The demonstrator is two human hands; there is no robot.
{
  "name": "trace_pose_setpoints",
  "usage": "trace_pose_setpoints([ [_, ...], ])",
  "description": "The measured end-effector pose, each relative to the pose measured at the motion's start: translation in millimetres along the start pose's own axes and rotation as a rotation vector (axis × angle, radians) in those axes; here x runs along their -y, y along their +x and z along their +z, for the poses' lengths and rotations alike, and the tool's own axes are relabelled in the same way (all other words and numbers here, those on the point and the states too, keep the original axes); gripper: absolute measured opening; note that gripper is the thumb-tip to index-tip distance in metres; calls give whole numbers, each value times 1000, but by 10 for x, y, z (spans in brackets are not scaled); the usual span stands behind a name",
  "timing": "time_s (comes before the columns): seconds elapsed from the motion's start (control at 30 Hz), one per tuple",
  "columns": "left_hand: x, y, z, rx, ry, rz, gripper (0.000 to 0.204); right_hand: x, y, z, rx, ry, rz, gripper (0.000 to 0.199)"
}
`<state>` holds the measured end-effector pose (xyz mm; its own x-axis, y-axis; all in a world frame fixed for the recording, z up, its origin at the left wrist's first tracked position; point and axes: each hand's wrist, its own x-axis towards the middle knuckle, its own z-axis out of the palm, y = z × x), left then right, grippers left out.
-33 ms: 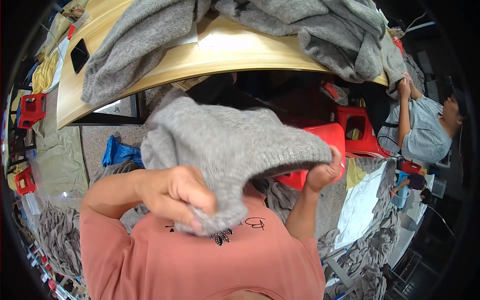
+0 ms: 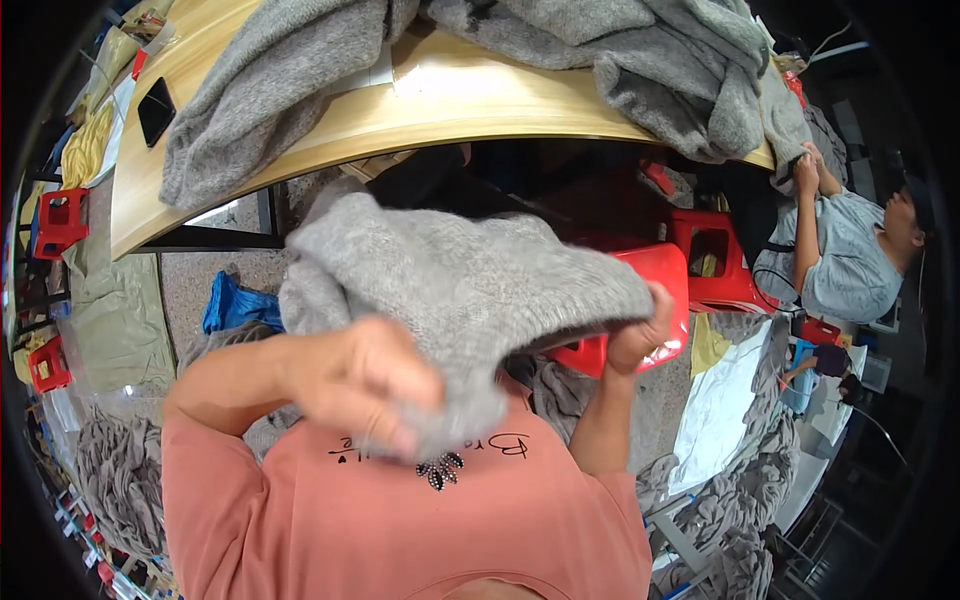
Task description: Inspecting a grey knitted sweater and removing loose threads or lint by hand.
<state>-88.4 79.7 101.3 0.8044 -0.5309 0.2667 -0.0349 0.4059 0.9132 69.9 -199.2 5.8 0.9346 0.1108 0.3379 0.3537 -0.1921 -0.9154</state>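
Observation:
A grey knit garment hangs in front of my chest, its ribbed opening stretched between my hands. My left hand, somewhat blurred, pinches the near edge of the opening at the lower left. At the other end, my right hand grips the ribbed rim with its fingers closed over it. The opening shows dark inside. Folds of the garment bunch at the left, above my left forearm.
A wooden table stands ahead with grey knitwear heaped on it and a black phone at its left. Red stools stand to the right, near a co-worker handling grey cloth. Blue cloth lies on the floor.
My left hand has shifted slightly to the right with the garment's edge. My right hand has moved a little to the left, still holding the rim.

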Motion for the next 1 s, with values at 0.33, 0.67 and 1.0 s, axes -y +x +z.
trace_pose_setpoints([
  [0.33,1126,-210,-280,-788,-238,-435,14,351,-253,688,784,-207,-276,50],
  [0.67,1111,-95,-315,-921,570,-247,8,190,-415,1119,902,230,338,13],
  [1.0,1244,-79,-299,-875,49,-479,10,125,-291,887,685,-284,-144,55],
])
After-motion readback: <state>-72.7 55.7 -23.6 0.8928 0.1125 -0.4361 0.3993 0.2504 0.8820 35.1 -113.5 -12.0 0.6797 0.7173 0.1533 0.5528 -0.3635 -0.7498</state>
